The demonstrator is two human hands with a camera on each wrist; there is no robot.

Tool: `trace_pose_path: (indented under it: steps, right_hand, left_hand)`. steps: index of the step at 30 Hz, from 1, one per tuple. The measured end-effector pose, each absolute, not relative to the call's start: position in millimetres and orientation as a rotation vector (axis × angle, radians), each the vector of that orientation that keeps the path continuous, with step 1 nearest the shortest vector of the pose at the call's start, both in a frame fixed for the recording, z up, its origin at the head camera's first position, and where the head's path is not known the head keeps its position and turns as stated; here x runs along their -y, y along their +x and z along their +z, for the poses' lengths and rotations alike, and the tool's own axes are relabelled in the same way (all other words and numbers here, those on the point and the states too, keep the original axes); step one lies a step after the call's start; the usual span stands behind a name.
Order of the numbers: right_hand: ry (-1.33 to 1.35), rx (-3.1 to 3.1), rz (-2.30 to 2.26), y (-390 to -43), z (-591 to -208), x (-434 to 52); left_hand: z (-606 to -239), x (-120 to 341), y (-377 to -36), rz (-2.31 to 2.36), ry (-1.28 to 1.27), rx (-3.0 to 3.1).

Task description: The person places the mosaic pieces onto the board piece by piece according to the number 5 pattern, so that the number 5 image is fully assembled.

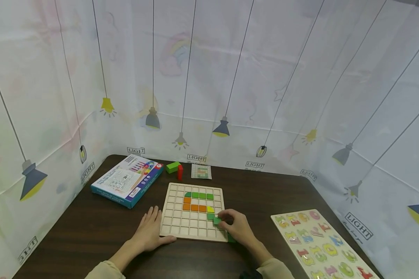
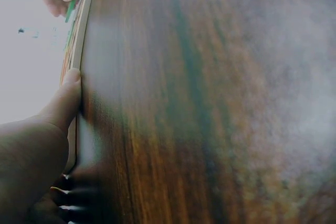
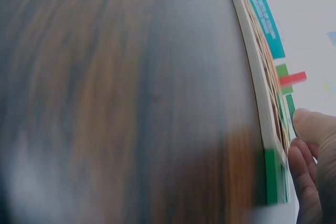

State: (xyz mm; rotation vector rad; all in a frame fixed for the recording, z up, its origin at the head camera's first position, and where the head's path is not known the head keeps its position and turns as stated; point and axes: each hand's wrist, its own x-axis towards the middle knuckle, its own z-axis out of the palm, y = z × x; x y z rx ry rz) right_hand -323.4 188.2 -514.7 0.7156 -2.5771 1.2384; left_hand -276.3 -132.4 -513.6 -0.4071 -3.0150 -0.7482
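A wooden grid board point(image 1: 181, 231) lies on the dark table, with a row of green tiles point(image 1: 202, 196), several orange tiles point(image 1: 194, 208), a yellow tile point(image 1: 210, 209) and a green tile point(image 1: 210, 216) in its cells. My right hand point(image 1: 238, 228) pinches a small green tile point(image 1: 217, 221) between thumb and fingers over the board's right side; the right wrist view shows this tile point(image 3: 290, 109) tilted on edge. My left hand point(image 1: 148, 231) lies flat at the board's left corner, fingers straight, its thumb point(image 2: 71, 85) touching the near edge.
A green block point(image 1: 231, 238) sits by the near right corner, partly under my right hand. Behind the board are a green block point(image 1: 172, 167), a red block point(image 1: 180, 173) and a pattern card point(image 1: 201, 171). A blue-edged box point(image 1: 129, 178) lies left; a number puzzle board point(image 1: 321, 244) lies right.
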Motion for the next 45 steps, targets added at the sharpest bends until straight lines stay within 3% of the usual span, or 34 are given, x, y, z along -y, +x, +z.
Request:
trace_pose_path:
  steps: [33, 45]
  right_hand:
    - [0.902, 2.542, 1.201, -322, -516, -173]
    - [0.622, 2.504, 1.116, -332, -506, -196]
  left_hand:
    - [-512, 133, -276, -0.754, -0.397, 3.022]
    - [-513, 132, -276, -0.748, -0.397, 3.020]
